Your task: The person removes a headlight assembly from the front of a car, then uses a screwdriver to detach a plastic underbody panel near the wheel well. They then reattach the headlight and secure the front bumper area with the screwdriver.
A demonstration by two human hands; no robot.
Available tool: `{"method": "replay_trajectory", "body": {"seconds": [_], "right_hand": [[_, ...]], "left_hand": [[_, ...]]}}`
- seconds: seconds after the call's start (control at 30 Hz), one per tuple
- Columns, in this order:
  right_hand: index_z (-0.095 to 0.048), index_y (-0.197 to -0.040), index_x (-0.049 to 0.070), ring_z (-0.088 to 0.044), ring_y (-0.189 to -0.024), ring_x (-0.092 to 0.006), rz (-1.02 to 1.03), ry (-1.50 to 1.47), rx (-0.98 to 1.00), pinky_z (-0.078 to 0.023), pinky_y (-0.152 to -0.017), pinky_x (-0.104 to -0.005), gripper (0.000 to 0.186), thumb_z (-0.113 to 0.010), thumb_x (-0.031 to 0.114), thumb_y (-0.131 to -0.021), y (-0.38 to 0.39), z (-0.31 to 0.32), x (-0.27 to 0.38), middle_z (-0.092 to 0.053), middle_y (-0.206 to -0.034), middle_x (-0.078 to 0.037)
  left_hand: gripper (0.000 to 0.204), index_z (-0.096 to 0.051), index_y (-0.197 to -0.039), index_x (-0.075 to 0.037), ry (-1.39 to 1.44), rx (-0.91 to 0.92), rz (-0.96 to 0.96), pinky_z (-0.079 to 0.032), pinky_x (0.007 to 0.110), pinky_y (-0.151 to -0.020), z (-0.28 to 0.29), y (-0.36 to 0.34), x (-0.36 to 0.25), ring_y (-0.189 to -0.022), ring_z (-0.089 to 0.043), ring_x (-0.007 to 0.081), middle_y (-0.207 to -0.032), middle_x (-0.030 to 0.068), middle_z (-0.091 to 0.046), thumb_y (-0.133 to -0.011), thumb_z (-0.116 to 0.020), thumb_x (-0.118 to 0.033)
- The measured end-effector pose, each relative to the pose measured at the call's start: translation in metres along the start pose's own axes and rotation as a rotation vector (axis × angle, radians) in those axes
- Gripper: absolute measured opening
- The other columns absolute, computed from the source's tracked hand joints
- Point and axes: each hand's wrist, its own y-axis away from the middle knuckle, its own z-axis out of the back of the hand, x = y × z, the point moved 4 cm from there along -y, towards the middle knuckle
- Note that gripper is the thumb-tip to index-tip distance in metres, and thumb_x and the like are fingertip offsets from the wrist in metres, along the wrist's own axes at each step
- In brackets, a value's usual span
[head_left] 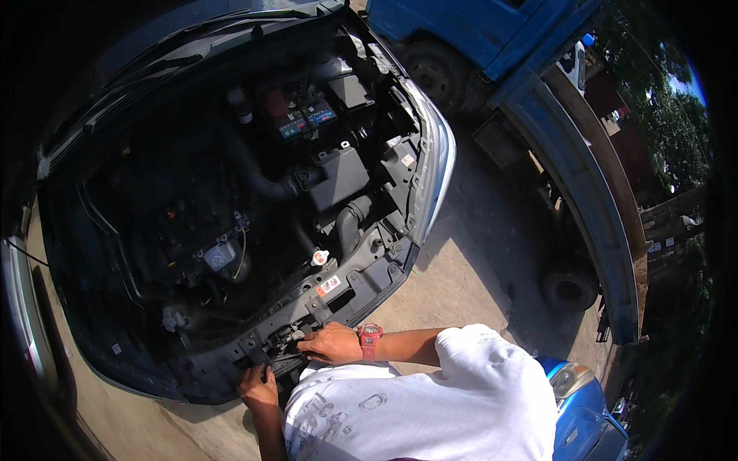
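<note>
Both hands are at the front edge of an open car engine bay. My right hand [332, 343], with a red watch [370, 342] on its wrist, has bent fingers closed at the metal hood latch [294, 336]. What its fingertips hold is hidden. Lower and to the left, my left hand [259, 388] reaches up to the black front panel [223, 355]. Its fingers curl around a dark piece at the panel's edge, too shadowed to name.
Behind the panel are a white radiator cap [320, 257], a black air-filter box [336, 177], the battery [306, 121] and the engine [184, 223]. A blue truck [453, 31] stands at the far right. Another blue vehicle [578, 411] is close behind on the right.
</note>
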Motion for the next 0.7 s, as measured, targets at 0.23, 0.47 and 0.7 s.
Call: {"method": "replay_trajectory", "body": {"seconds": [0.23, 0.47, 0.7], "right_hand": [[-0.066, -0.126, 0.008, -0.076, -0.094, -0.0413, 0.059, -0.004, -0.003, -0.060, -0.078, -0.0551, 0.031, -0.073, 0.025, -0.101, -0.007, -0.003, 0.001, -0.076, -0.103, -0.017], [-0.066, -0.123, 0.008, -0.075, -0.101, -0.0434, -0.093, -0.443, 0.139, -0.057, -0.084, -0.0544, 0.028, -0.072, 0.028, -0.104, -0.019, -0.024, -0.014, -0.077, -0.103, -0.017], [-0.068, -0.125, 0.012, -0.075, -0.101, -0.0420, 0.040, -0.224, -0.008, -0.057, -0.086, -0.0541, 0.029, -0.073, 0.033, -0.105, -0.042, -0.039, 0.016, -0.078, -0.102, -0.017]], "left_hand": [[0.016, -0.075, -0.090, -0.007, 0.075, -0.041, -0.015, -0.061, 0.042, -0.067, -0.001, -0.002, 0.005, -0.072, -0.076, 0.0297, -0.086, 0.0087, -0.077, -0.084, -0.089, -0.009], [0.017, -0.071, -0.084, -0.007, 0.107, 0.050, 0.073, -0.060, 0.042, -0.065, -0.007, -0.007, 0.028, -0.070, -0.076, 0.0280, -0.081, 0.0082, -0.077, -0.079, -0.086, -0.009], [0.013, -0.071, -0.086, -0.003, 0.143, -0.024, 0.140, -0.059, 0.036, -0.061, 0.042, 0.001, 0.041, -0.063, -0.074, 0.0220, -0.072, 0.0086, -0.072, -0.083, -0.083, -0.001]]}}
